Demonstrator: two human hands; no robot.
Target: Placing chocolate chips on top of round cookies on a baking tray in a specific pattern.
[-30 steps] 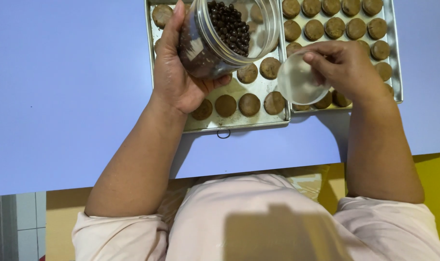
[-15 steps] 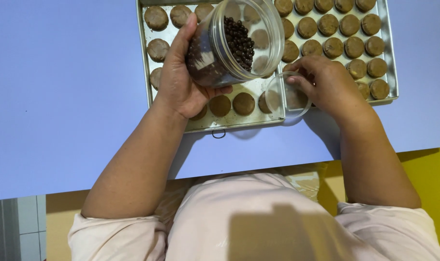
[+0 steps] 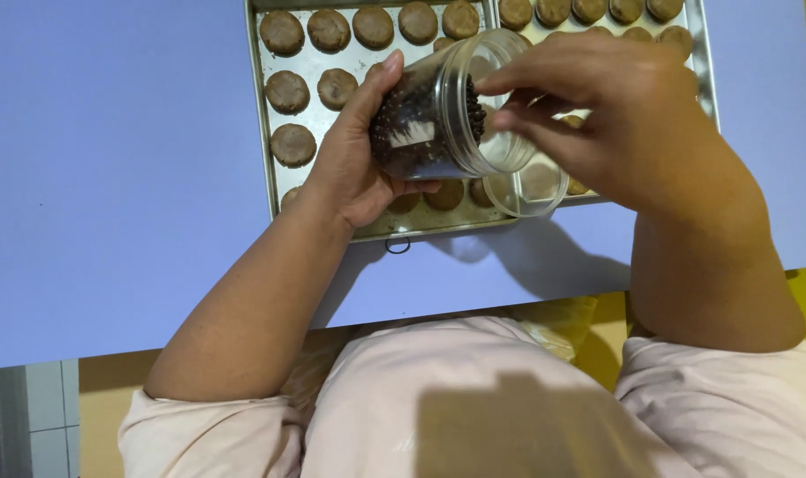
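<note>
- Over the tray on the worktop, my left hand clenches the jar, tipped sideways, mouth open.
- Right hand: fingertips pinch at the rim, lid tucked under the palm.
- Tip further and chips could pour onto the cookies.
- The lid might slip too.

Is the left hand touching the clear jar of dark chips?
Touching. The head view shows the left hand wrapped around the clear jar, thumb pressed on its wall.
</note>
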